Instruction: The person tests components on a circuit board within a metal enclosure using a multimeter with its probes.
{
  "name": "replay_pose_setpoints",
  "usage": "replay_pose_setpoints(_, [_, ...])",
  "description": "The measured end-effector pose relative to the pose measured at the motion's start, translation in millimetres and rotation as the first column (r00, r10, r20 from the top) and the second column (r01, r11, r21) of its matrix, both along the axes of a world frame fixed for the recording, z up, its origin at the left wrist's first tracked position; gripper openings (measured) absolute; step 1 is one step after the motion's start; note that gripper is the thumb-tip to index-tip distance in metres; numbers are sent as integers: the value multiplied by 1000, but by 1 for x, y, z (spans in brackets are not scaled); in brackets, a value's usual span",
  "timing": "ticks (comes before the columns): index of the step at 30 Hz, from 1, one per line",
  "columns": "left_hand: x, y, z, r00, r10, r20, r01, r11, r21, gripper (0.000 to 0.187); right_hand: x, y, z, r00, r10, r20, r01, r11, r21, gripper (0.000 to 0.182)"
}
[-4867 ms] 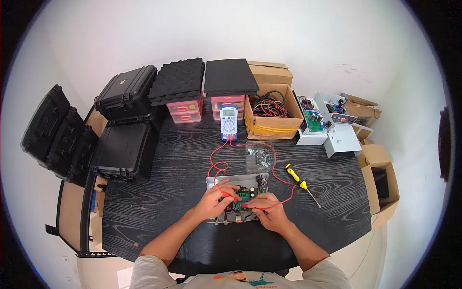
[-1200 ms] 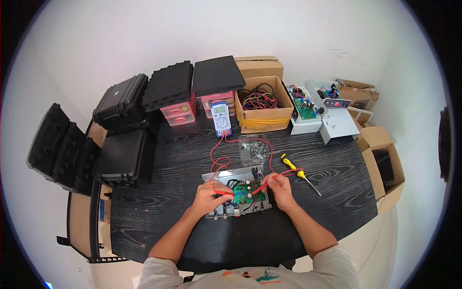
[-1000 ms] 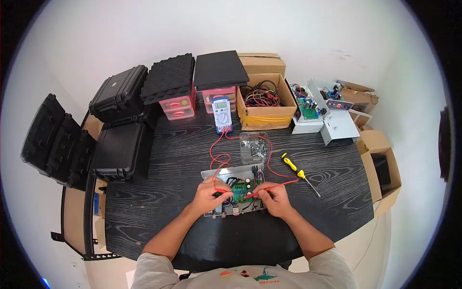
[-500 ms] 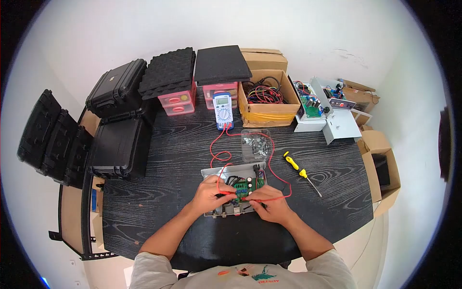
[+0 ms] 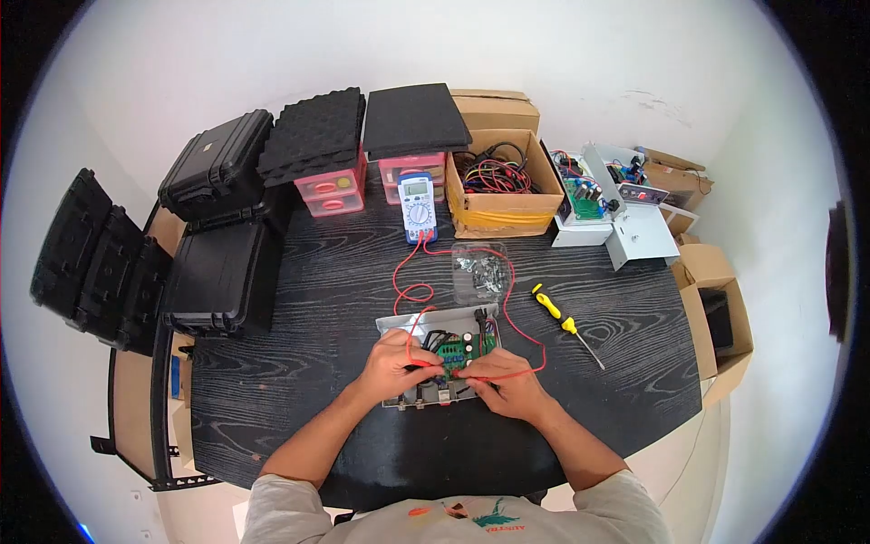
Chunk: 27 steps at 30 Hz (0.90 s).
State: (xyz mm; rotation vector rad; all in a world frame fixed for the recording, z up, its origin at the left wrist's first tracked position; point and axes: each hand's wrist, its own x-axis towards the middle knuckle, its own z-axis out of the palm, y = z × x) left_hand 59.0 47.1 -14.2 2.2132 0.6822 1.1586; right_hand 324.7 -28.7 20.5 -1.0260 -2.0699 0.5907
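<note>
My left hand (image 5: 396, 366) is closed on a red test probe (image 5: 420, 363), its tip pointing at a green circuit board (image 5: 459, 355). From the other side my right hand (image 5: 504, 383) pinches a second red probe (image 5: 459, 373) low over the same board. The board sits in an open grey metal case (image 5: 418, 320) with black cables and several connectors. Red leads (image 5: 513, 313) run from both probes to a blue-and-white multimeter (image 5: 418, 210) propped up behind. Whether the probe tips touch the board is too small to tell.
A clear tray of small hardware (image 5: 479, 272) lies behind the case. To the right is a yellow-handled screwdriver (image 5: 556, 313). Along the back stand a cardboard box of cables (image 5: 505, 218), pink drawers (image 5: 332, 197) and opened electronics units (image 5: 584, 234). Black hard cases (image 5: 222, 276) are stacked at left.
The view has shifted very slightly. Both hands stay over the board with the probes; nothing else visibly moves.
</note>
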Motion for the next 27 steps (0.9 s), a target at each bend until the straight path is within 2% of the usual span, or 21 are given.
replay_pose_setpoints(7, [-1,2,-4,1000,-12,-20,12,1000,15,23,-2,-1,0,1000,8,13,-8,1000,9,23])
replay_pose_setpoints(15, [-1,0,-4,999,-17,-44,16,999,-43,20,0,-2,1,998,10,65,-9,1000,-15,24])
replay_pose_setpoints(27, [-2,-1,-6,998,1,-61,-3,999,-45,21,-2,-4,-2,999,1,40,1,999,-50,18])
